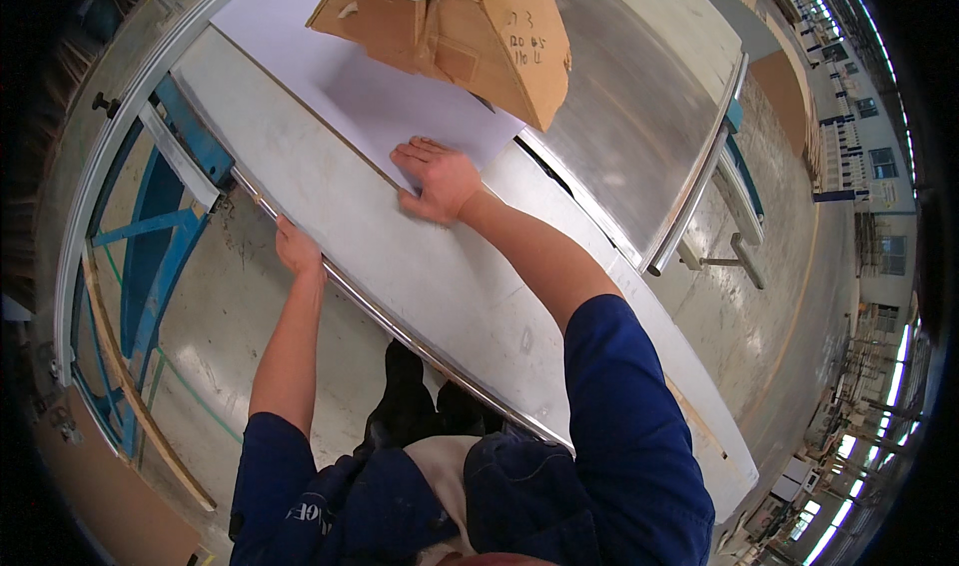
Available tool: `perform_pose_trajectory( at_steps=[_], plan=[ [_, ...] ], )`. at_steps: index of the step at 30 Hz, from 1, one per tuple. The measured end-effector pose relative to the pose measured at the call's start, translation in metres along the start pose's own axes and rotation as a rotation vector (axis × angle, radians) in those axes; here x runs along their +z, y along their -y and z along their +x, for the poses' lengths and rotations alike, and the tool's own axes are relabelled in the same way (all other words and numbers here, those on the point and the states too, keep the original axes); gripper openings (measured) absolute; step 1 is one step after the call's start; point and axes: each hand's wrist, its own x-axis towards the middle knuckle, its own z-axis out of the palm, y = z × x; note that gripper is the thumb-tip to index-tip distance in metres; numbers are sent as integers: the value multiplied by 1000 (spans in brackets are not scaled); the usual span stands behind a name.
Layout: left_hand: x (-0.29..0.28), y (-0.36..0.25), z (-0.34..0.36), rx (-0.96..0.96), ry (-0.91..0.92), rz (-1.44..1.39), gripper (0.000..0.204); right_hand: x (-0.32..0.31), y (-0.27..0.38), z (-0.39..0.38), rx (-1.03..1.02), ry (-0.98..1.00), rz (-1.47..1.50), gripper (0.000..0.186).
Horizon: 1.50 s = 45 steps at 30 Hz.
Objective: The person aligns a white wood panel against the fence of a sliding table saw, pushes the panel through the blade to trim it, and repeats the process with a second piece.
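Observation:
My right hand (440, 178) lies with fingers spread on a white panel (320, 81), close to its near edge. The panel rests on the pale sliding table (400, 241). To its left, my left hand (298, 246) is closed round the round metal rail (390, 318) that runs along the table's near edge. Above the panel's far right part hangs a taped brown cardboard cover (499, 51) with handwriting on it, which hides part of the panel.
A shiny metal table surface (629, 96) stands right of the cardboard. A curved-looking aluminium beam (75, 226) and a blue frame (165, 266) are on the left. A wooden strip (140, 396) leans there. My legs stand against the rail; workshop floor (779, 256) extends right.

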Motion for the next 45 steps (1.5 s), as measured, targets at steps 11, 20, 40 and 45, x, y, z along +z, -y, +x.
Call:
perform_pose_trajectory(
  at_steps=[11,20,40,45],
  plan=[
    [-10,-17,28,44,-45,125,67,20,0,36,1,0,2,62],
    [-22,-13,42,46,-46,214,65,21,16,48,-4,160,-53,75],
    [-33,-18,21,47,-65,185,66,47,85,-28,1031,-476,62,64],
    [-31,-15,11,68,-102,183,67,51,106,-12,1047,-496,337,64]
  ],
)
